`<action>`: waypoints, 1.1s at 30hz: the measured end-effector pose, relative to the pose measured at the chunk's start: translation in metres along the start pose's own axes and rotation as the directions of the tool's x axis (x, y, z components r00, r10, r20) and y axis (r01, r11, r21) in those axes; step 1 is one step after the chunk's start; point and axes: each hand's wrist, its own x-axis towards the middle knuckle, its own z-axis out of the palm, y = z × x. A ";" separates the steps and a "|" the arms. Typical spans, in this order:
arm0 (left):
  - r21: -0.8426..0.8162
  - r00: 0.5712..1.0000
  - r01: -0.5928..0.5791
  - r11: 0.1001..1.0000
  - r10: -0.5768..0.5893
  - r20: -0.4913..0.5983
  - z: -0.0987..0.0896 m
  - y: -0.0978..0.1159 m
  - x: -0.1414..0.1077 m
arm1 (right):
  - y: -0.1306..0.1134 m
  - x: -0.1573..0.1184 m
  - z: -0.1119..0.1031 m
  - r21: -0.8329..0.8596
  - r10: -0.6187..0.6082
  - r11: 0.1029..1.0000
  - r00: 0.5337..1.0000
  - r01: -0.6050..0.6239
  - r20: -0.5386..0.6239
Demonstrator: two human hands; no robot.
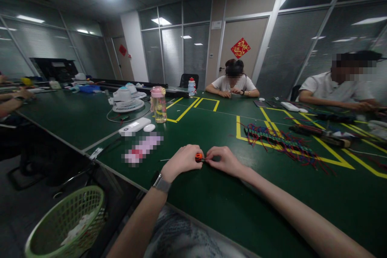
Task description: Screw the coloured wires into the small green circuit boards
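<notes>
In the head view, the left hand has its fingers curled around an orange tool, whose coloured end pokes out between thumb and forefinger, low over the green table; the right hand faces it, thumb and fingertips pinched at a small part just beside that end, too tiny to make out; a bundle of wires lies well apart, to the right.
</notes>
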 end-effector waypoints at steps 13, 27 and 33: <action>-0.037 0.862 0.063 0.997 -0.073 -0.501 -0.015 0.007 -0.013 | -0.006 -0.003 0.011 0.444 0.434 0.825 0.895 -0.349 -0.103; -0.107 0.663 0.032 0.994 -0.101 -0.741 -0.016 -0.001 -0.013 | -0.004 -0.041 -0.012 0.409 0.520 0.796 0.850 -0.446 -0.084; -0.103 0.666 0.026 0.994 -0.095 -0.740 -0.014 0.000 -0.011 | -0.001 -0.104 -0.066 0.280 0.629 0.769 0.759 -0.575 -0.168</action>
